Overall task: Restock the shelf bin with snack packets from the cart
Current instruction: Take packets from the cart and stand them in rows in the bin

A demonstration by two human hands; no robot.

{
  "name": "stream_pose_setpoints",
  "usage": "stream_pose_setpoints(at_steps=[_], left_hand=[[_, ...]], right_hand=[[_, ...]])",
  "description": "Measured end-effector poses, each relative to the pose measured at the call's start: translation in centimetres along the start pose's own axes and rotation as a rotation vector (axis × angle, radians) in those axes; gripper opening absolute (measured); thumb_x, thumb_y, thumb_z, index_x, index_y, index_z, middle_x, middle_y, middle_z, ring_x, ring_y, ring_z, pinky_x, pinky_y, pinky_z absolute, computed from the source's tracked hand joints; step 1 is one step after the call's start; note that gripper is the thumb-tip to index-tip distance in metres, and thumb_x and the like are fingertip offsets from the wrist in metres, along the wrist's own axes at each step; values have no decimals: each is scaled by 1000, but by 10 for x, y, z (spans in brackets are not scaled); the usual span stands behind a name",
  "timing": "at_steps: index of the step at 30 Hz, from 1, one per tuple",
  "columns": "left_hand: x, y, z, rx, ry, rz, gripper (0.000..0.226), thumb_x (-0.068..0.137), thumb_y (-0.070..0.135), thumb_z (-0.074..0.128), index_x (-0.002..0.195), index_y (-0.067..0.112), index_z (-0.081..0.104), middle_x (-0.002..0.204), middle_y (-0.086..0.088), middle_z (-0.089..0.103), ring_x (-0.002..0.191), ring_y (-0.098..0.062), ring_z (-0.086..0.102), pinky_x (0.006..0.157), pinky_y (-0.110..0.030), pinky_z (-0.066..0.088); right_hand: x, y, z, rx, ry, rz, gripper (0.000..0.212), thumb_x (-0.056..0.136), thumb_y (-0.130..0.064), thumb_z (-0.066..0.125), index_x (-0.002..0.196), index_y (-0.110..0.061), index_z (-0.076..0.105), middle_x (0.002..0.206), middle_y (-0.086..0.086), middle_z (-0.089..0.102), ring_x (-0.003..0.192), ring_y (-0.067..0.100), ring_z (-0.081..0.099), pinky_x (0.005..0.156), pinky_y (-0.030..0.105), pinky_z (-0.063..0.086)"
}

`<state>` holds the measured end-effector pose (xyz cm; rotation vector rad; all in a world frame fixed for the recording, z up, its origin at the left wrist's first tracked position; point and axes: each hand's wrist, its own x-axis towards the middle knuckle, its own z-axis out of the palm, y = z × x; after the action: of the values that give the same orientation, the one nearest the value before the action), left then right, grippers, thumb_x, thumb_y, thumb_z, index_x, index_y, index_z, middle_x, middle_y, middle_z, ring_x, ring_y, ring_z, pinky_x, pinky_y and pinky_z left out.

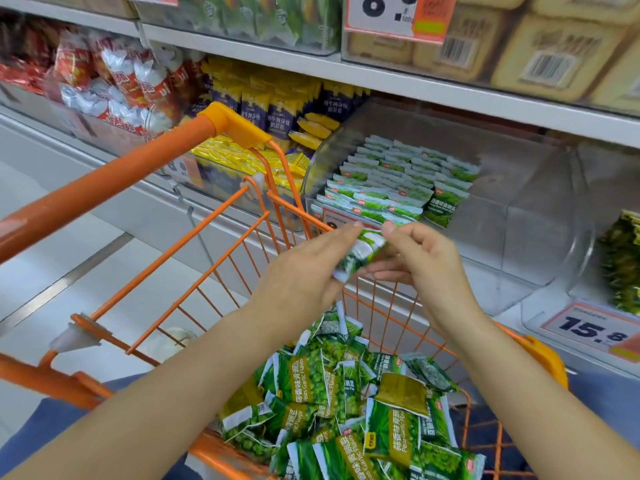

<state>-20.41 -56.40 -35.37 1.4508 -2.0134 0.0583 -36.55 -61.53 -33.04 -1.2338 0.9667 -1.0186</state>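
Both my hands hold one green-and-white pea snack packet [362, 255] above the orange cart [242, 216]. My left hand [304, 275] pinches its lower left end; my right hand [420, 261] pinches its upper right end. A heap of the same green packets [346, 403] lies in the cart's basket below my arms. Just beyond my hands stands the clear plastic shelf bin [519, 209], with rows of green packets [398, 178] stacked in its left part and its right part bare.
Yellow and blue packets [277, 109] fill the bin to the left, red-and-white bags [121, 81] farther left. A price tag reading 15.8 [592, 329] sits on the shelf edge at right. The upper shelf [381, 76] overhangs the bin. The cart's orange handle [114, 181] crosses the left.
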Motion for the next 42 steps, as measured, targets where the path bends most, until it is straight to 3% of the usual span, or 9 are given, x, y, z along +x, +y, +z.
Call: stream_pose_setpoints(at_steps=[3,8,11,20,26,29,32,36,42], left_hand=[[7,2,-13,-577,-35,-381,33,92,38,55,104,11,68,68,16,62,63,0,56,62,-16,42],[9,1,-18,-979,-318,-575,58,87,49,40,104,-2,63,78,-10,73,62,-22,68,62,-29,55],[6,-1,-15,-942,-378,-612,77,86,56,36,110,-15,54,66,-11,69,50,-20,63,54,-27,52],[17,-8,-25,-730,-118,-480,39,92,36,51,69,4,51,48,-4,47,45,-13,52,52,-23,48],[64,15,-18,114,24,10,32,97,39,40,72,19,42,51,10,26,48,-18,36,40,-22,18],[88,28,-2,196,60,149,33,95,42,42,77,16,53,48,7,38,42,-20,46,36,-24,22],[99,27,21,61,-33,-31,35,98,52,37,98,21,52,68,8,53,63,-16,54,50,-32,37],[86,2,54,136,-175,-227,59,99,57,24,137,16,44,113,-1,65,109,-24,55,93,-38,37],[85,-2,61,193,-209,-238,53,100,53,27,132,18,51,114,-2,65,108,-24,56,90,-34,36]], right_hand=[[-1,-2,-3,-50,-31,-111,29,79,-37,60,100,-17,62,97,0,68,84,13,69,71,29,59],[-7,-2,-2,-73,-211,-18,18,79,-25,64,95,-16,65,80,-4,69,70,11,67,63,25,55],[-4,3,-5,-82,-204,-18,8,84,-14,65,91,-14,64,79,-1,70,65,10,66,56,21,53],[2,4,-19,-96,-137,-21,9,82,-14,69,88,-13,62,65,-10,67,61,6,62,58,19,48],[14,-22,-43,-382,-219,-57,67,58,-63,79,95,-8,67,82,-2,66,76,14,60,73,30,44],[22,-37,-65,-519,-220,-77,89,59,-63,77,101,12,58,95,38,57,75,43,57,70,38,39],[33,-44,-90,-551,-123,-8,55,66,-40,83,100,2,68,95,28,67,87,32,69,78,42,56],[70,-26,-116,-564,232,113,25,83,-14,73,103,0,68,66,1,58,49,7,53,45,18,45],[131,10,-118,-780,229,433,42,89,-16,67,122,1,48,114,16,60,99,27,62,91,43,53]])
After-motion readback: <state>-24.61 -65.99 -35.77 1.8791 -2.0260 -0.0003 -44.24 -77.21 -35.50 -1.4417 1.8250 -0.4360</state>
